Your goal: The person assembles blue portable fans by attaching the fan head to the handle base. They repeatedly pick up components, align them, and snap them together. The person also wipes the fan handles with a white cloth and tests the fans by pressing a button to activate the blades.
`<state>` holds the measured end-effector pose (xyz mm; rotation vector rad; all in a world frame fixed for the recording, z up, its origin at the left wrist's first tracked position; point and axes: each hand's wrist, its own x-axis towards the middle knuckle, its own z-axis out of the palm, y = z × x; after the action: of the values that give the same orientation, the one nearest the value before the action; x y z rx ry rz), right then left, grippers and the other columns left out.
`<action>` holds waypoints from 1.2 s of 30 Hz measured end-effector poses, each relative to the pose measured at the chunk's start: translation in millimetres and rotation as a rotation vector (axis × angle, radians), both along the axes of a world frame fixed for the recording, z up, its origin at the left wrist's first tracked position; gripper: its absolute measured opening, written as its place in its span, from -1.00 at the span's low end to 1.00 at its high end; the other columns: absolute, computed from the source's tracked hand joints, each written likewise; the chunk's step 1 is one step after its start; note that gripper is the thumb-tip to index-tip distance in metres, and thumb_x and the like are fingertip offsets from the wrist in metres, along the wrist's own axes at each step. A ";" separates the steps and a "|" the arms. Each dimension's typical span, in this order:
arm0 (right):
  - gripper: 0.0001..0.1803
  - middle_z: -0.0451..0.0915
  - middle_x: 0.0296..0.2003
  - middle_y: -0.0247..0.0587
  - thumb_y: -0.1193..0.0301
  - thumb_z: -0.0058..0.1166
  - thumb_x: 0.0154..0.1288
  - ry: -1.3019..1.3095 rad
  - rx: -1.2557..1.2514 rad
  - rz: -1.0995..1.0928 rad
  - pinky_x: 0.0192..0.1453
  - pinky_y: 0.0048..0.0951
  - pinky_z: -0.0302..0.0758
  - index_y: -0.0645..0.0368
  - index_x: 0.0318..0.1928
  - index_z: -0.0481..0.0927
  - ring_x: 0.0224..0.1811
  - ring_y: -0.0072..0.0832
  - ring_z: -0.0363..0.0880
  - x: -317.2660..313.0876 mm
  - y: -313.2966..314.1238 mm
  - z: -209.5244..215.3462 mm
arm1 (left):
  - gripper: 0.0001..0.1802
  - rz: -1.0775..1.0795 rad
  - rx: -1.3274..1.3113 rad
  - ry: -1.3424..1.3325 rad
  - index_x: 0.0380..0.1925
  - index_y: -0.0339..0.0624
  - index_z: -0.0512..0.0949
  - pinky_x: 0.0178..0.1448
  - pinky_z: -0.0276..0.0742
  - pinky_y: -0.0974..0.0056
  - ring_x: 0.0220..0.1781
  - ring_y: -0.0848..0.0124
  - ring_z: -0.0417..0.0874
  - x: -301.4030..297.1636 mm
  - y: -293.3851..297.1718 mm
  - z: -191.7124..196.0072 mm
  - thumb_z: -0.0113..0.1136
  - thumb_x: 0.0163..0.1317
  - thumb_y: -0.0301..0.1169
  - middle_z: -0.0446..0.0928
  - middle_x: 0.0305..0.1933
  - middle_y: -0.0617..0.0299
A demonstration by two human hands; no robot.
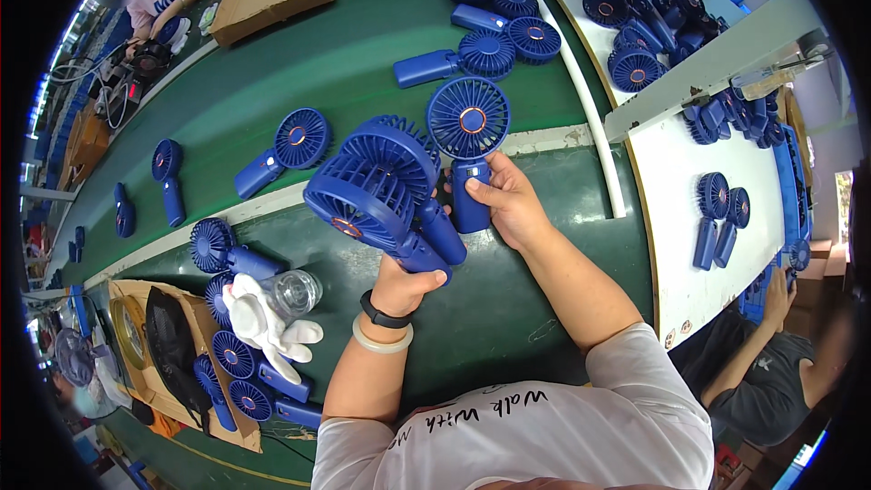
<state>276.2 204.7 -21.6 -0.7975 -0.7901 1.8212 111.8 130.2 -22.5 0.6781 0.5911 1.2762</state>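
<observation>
My left hand (pixel 408 289) is closed round the handles of a bunch of blue handheld fans (pixel 361 189). At least two fans are in it, their round grilles overlapping, so I cannot tell exactly how many. In my right hand (pixel 510 198) is another blue handheld fan (pixel 470 120), held upright by its handle, with an orange ring at the centre of its grille. Thumb and fingers grip the lower handle. Both hands are above the green worktop (pixel 508 308), and the right fan is just beside the left bunch.
Several blue fans lie on the green conveyor belt (pixel 363 45). To the left are white gloves (pixel 259 322), a clear plastic container (pixel 295 293) and a cardboard box (pixel 172 345). A white side table (pixel 717 290) bears more fans. A metal post (pixel 708 63) stands right; co-workers sit far left and right.
</observation>
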 end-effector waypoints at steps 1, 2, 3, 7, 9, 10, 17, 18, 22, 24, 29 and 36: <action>-0.57 0.55 -0.15 -0.19 0.54 0.10 0.18 0.022 0.003 0.005 0.03 -0.39 0.49 0.21 0.08 0.35 -0.12 -0.45 0.56 -1.5 0.2 0.3 | -0.02 0.002 -0.013 -0.014 0.26 -0.19 0.15 0.23 0.37 0.16 0.15 0.28 0.43 0.5 -0.7 2.7 0.40 -0.28 -0.55 0.31 0.17 0.14; -0.57 0.55 -0.14 -0.19 0.54 0.09 0.19 0.045 0.007 0.011 0.03 -0.38 0.49 0.20 0.08 0.35 -0.12 -0.45 0.56 -2.6 0.2 1.0 | -0.02 -0.010 -0.012 -0.004 0.26 -0.19 0.15 0.23 0.37 0.16 0.14 0.27 0.44 0.0 -0.7 4.4 0.40 -0.27 -0.55 0.32 0.17 0.15; -0.57 0.54 -0.14 -0.18 0.54 0.09 0.19 0.065 0.009 0.012 0.03 -0.37 0.49 0.19 0.09 0.34 -0.12 -0.44 0.56 -1.7 -1.0 1.9 | -0.02 -0.027 -0.012 0.004 0.26 -0.20 0.15 0.23 0.37 0.16 0.13 0.27 0.45 0.6 -0.3 6.2 0.40 -0.27 -0.54 0.32 0.17 0.15; -0.56 0.55 -0.14 -0.16 0.55 0.07 0.21 0.122 -0.002 0.035 0.04 -0.35 0.50 0.17 0.11 0.32 -0.09 -0.42 0.55 0.7 -0.4 5.2 | -0.03 -0.046 0.013 0.009 0.25 -0.20 0.16 0.22 0.37 0.16 0.11 0.25 0.48 3.2 -1.8 12.1 0.41 -0.27 -0.51 0.34 0.16 0.15; -0.57 0.55 -0.15 -0.17 0.57 0.05 0.22 0.132 -0.020 0.001 0.04 -0.37 0.51 0.17 0.11 0.32 -0.09 -0.40 0.56 -5.4 -5.9 12.3 | -0.01 -0.084 0.063 0.022 0.27 -0.19 0.14 0.21 0.40 0.09 0.19 0.21 0.41 0.5 0.2 5.8 0.41 -0.25 -0.51 0.26 0.23 0.15; -0.51 0.52 -0.09 -0.14 0.54 0.08 0.21 0.139 0.007 0.012 0.09 -0.35 0.46 0.17 0.15 0.27 -0.02 -0.37 0.52 -7.3 -8.4 14.2 | 0.00 -0.103 0.095 0.034 0.28 -0.19 0.11 0.21 0.41 0.02 0.25 0.18 0.34 -1.7 1.2 2.2 0.40 -0.24 -0.51 0.19 0.29 0.15; 0.20 0.13 0.29 -0.05 0.20 0.43 -0.16 -0.334 0.456 0.195 0.38 -0.26 0.07 0.22 0.38 -0.12 0.36 -0.28 0.11 5.8 -63.5 2.2 | -0.15 -0.104 0.324 0.550 0.23 -0.30 0.18 0.31 0.24 0.18 0.28 0.19 0.29 32.1 -10.9 14.9 0.37 -0.10 -0.48 0.26 0.23 0.03; 0.13 0.19 0.26 -0.06 0.22 0.42 -0.17 -0.160 0.299 0.190 0.37 -0.26 0.13 0.21 0.35 -0.03 0.32 -0.25 0.18 13.7 -72.9 12.1 | -0.13 0.065 0.335 0.725 0.26 -0.30 0.14 0.34 0.17 0.10 0.34 0.07 0.18 48.7 -24.5 24.9 0.35 -0.09 -0.49 0.16 0.27 -0.10; -0.09 0.28 0.20 0.06 -0.04 0.30 -0.12 0.676 -0.051 0.232 0.31 -0.05 0.27 0.09 0.22 0.26 0.24 -0.08 0.31 21.0 -93.5 44.2 | -0.04 -0.025 0.714 1.346 0.31 -0.25 0.05 0.38 -0.16 -0.25 0.40 -0.41 -0.25 57.5 -84.2 107.5 0.34 -0.13 -0.51 -0.34 0.40 -0.36; -0.08 0.22 0.22 0.10 -0.12 0.27 -0.11 0.832 -0.048 0.277 0.31 0.04 0.24 0.06 0.22 0.27 0.26 -0.02 0.26 25.8 -95.3 49.9 | -0.14 -0.041 0.781 1.276 0.25 -0.24 0.14 0.38 -0.10 -0.21 0.42 -0.33 -0.20 54.4 -102.8 119.2 0.32 -0.12 -0.53 -0.18 0.38 -0.27; -0.07 0.15 0.23 0.05 -0.18 0.26 -0.12 0.940 -0.047 0.365 0.27 0.07 0.21 0.03 0.21 0.29 0.25 -0.08 0.21 37.7 -108.4 58.6 | -0.34 0.309 0.604 1.246 0.10 -0.26 0.27 0.33 0.16 0.00 0.30 -0.01 0.16 32.1 -115.3 93.5 0.21 -0.11 -0.60 0.09 0.24 -0.08; -0.10 0.15 0.25 0.15 -0.14 0.24 -0.11 1.028 -0.055 0.402 0.30 0.17 0.17 0.06 0.19 0.29 0.31 0.03 0.16 39.8 -117.9 63.2 | -0.35 0.221 0.327 1.093 0.10 -0.17 0.29 0.22 0.32 0.16 0.23 0.20 0.28 20.2 -138.3 76.4 0.18 -0.08 -0.66 0.14 0.21 0.07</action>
<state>316.0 86.8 41.5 0.3411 -0.2116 2.2483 131.9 -8.2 53.9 1.6438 1.3805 1.1361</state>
